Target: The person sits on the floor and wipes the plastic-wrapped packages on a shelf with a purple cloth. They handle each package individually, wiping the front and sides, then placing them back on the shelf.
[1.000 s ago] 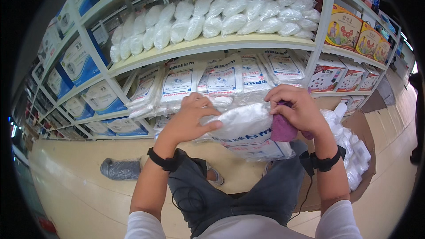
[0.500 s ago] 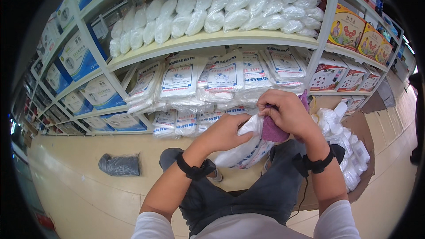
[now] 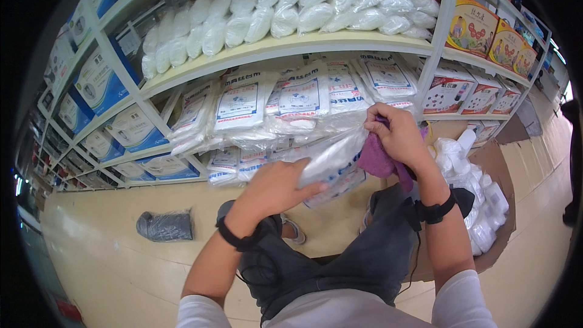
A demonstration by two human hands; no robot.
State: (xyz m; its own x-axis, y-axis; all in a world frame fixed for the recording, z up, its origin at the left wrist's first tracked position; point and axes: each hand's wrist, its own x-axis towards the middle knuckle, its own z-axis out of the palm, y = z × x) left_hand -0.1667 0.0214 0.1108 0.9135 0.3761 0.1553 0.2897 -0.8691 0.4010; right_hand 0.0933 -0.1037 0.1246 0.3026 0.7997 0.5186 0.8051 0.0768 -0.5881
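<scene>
The fisheye head camera is looking steeply down and forward from the wearer's head. Dark grey trousers (image 3: 331, 267) are showing directly below, and the white shelving rack (image 3: 285, 48) is standing ahead, farther off. The left hand (image 3: 276, 185) and right hand (image 3: 398, 136) are appearing nearer, around mid-picture. The wide lens is bending straight lines toward the rim.

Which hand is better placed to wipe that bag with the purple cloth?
Probably the right hand: it grips the purple cloth at one end of the plastic bag. The left hand, spread at the other end, shows no cloth.
</scene>
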